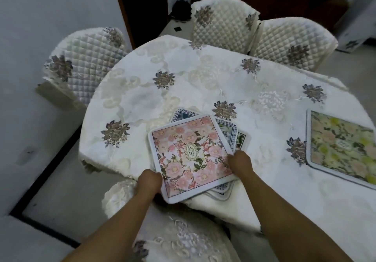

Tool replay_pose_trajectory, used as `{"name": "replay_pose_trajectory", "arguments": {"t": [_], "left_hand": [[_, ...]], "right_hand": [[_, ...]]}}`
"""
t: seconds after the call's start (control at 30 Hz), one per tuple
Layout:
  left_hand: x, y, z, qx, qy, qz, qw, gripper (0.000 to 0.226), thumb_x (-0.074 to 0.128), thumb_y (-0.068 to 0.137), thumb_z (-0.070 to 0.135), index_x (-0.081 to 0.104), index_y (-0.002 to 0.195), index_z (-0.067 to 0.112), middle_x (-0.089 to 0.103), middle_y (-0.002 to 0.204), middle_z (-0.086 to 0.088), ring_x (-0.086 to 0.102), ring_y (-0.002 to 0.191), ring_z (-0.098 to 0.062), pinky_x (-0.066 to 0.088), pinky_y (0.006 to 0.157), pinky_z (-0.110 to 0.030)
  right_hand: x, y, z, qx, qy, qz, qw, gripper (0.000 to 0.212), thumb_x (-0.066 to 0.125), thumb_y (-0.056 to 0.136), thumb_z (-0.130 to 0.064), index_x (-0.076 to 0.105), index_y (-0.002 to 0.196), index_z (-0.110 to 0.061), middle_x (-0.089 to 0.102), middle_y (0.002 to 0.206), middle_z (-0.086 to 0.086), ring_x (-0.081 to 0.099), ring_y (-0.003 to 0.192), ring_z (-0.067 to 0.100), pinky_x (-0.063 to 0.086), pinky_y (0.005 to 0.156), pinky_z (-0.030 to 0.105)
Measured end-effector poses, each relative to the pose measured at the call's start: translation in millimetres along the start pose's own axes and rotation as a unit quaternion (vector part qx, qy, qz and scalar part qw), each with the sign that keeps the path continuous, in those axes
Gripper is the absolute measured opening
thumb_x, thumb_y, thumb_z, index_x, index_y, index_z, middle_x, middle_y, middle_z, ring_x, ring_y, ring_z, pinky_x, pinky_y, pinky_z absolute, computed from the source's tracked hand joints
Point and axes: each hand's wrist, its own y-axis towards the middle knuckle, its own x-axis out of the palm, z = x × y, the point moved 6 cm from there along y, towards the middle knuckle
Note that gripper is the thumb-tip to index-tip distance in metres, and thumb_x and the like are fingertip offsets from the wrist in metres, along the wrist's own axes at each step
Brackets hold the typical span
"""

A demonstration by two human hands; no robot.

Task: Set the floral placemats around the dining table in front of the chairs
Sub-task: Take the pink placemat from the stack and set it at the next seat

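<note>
2 hands point(150, 182) grip pink placemat point(191, 155), oval label reads "GARDEN"

There is a single view, from the person's head, looking forward and steeply down over both forearms. It stands close to the near edge of the desk point(183, 74), whose round top fills the middle of the picture. The wide lens bends the edges, so the floor point(61, 180) shows at the left and chairs point(223, 23) line the far side, near the top.
</note>
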Motion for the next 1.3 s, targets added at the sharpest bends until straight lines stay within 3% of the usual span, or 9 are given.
{"name": "replay_pose_trajectory", "arguments": {"t": [0.13, 0.2, 0.27, 0.57, 0.7, 0.83, 1.03, 1.1, 1.3], "left_hand": [[-18.7, -5.1, 22.0, 0.069, -0.026, 0.002, 0.997, 0.018, 0.057, 0.09, 0.017, 0.067, 0.083, 0.002, 0.068, 0.083, -0.013, 0.062, 0.079, -0.03, 0.048, 0.068, -0.032], [-28.6, -9.0, 41.3, 0.103, -0.022, -0.003, 0.994, 0.018, 0.061, 0.088, 0.016, 0.064, 0.072, 0.008, 0.063, 0.071, -0.006, 0.063, 0.073, -0.029, 0.046, 0.063, -0.031], [-30.7, -14.0, 60.7, 0.125, -0.023, -0.023, 0.992, 0.024, 0.064, 0.085, 0.011, 0.062, 0.061, 0.013, 0.065, 0.068, -0.008, 0.064, 0.068, -0.028, 0.049, 0.064, -0.033], [-0.8, -88.5, 158.0, 0.307, 0.108, -0.005, 0.946, 0.022, 0.054, 0.091, 0.019, 0.064, 0.078, 0.004, 0.064, 0.071, -0.012, 0.058, 0.062, -0.025, 0.04, 0.057, -0.03], [44.3, -146.0, 200.0, 0.375, 0.118, 0.016, 0.919, 0.025, 0.047, 0.095, 0.02, 0.054, 0.074, 0.007, 0.058, 0.065, -0.01, 0.056, 0.057, -0.024, 0.037, 0.05, -0.029], [112.6, -208.5, 236.4, 0.411, 0.12, 0.027, 0.903, 0.028, 0.045, 0.097, 0.018, 0.048, 0.07, 0.008, 0.053, 0.062, -0.011, 0.049, 0.055, -0.023, 0.032, 0.051, -0.031], [235.7, -315.4, 287.9, 0.428, 0.13, 0.03, 0.894, 0.032, 0.045, 0.091, 0.017, 0.037, 0.061, 0.012, 0.045, 0.055, -0.014, 0.043, 0.049, -0.023, 0.025, 0.049, -0.032], [275.4, -350.5, 307.1, 0.437, 0.133, 0.021, 0.89, 0.032, 0.043, 0.092, 0.019, 0.039, 0.061, 0.01, 0.048, 0.055, -0.005, 0.046, 0.051, -0.019, 0.027, 0.048, -0.03], [357.0, -426.4, 365.6, 0.491, 0.12, -0.002, 0.863, 0.031, 0.045, 0.094, 0.02, 0.046, 0.065, 0.01, 0.054, 0.06, -0.008, 0.05, 0.054, -0.016, 0.031, 0.051, -0.028]], "right_hand": [[-10.8, -27.6, -4.9, -0.01, -0.009, 0.001, 1.0, 0.01, 0.056, 0.088, -0.019, 0.06, 0.084, -0.011, 0.061, 0.082, 0.006, 0.061, 0.083, 0.027, 0.04, 0.062, 0.026], [-24.8, -39.6, -7.1, -0.031, -0.017, 0.018, 0.999, 0.025, 0.058, 0.087, -0.02, 0.048, 0.064, -0.021, 0.053, 0.066, -0.003, 0.056, 0.073, 0.024, 0.032, 0.052, 0.024], [-45.0, -51.3, -5.5, -0.051, -0.025, 0.046, 0.997, 0.036, 0.056, 0.087, -0.02, 0.037, 0.057, -0.025, 0.044, 0.059, -0.008, 0.051, 0.067, 0.022, 0.027, 0.048, 0.023], [-157.2, -87.2, 73.1, -0.051, 0.008, 0.15, 0.987, 0.042, 0.06, 0.086, -0.02, 0.029, 0.059, -0.017, 0.032, 0.055, 0.001, 0.032, 0.05, 0.014, 0.023, 0.05, 0.031], [-207.4, -94.6, 133.8, -0.036, 0.045, 0.179, 0.982, 0.041, 0.062, 0.085, -0.02, 0.031, 0.058, -0.017, 0.038, 0.056, 0.003, 0.038, 0.053, 0.018, 0.025, 0.051, 0.031], [-270.9, -96.7, 210.0, -0.037, 0.057, 0.195, 0.978, 0.04, 0.063, 0.085, -0.023, 0.037, 0.057, -0.018, 0.046, 0.056, 0.0, 0.046, 0.058, 0.02, 0.03, 0.051, 0.029], [-393.5, -107.1, 336.5, -0.049, 0.047, 0.246, 0.967, 0.045, 0.068, 0.085, -0.023, 0.035, 0.055, -0.017, 0.041, 0.055, 0.0, 0.042, 0.056, 0.021, 0.024, 0.052, 0.032], [-433.3, -113.5, 380.9, -0.028, 0.057, 0.262, 0.963, 0.042, 0.068, 0.086, -0.026, 0.04, 0.055, -0.017, 0.045, 0.056, -0.003, 0.043, 0.053, 0.016, 0.023, 0.049, 0.031], [-517.4, -118.1, 469.2, -0.01, 0.075, 0.302, 0.95, 0.028, 0.067, 0.087, -0.027, 0.057, 0.068, -0.01, 0.056, 0.067, 0.003, 0.051, 0.067, 0.023, 0.028, 0.056, 0.031]]}}
